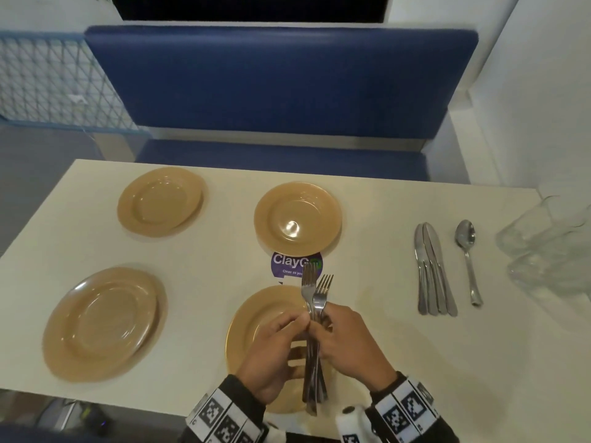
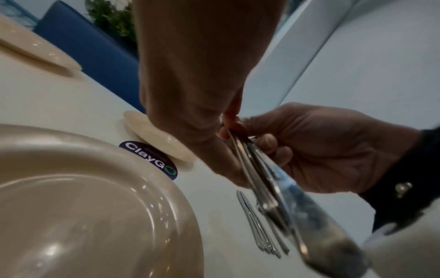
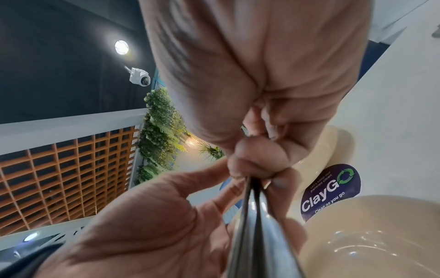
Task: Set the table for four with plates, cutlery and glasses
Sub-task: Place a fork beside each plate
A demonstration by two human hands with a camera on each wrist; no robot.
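Four tan plates lie on the cream table [image 1: 208,276]: far left [image 1: 160,201], far middle [image 1: 297,219], near left [image 1: 102,321] and near middle [image 1: 256,318]. Above the near middle plate both hands hold one bundle of steel forks [image 1: 315,298], tines pointing away. My left hand [image 1: 295,324] pinches the handles from the left. My right hand [image 1: 329,324] wraps round them from the right. The left wrist view shows the forks [image 2: 262,178] between both hands over the plate [image 2: 83,206]. In the right wrist view the fork handles [image 3: 252,225] run under the curled fingers [image 3: 257,150].
A row of knives [image 1: 431,270] and a spoon [image 1: 468,260] lie on the table's right part. Clear glasses [image 1: 543,238] stand at the far right edge. A purple round sticker [image 1: 295,263] sits between the two middle plates. A blue bench [image 1: 281,81] runs behind the table.
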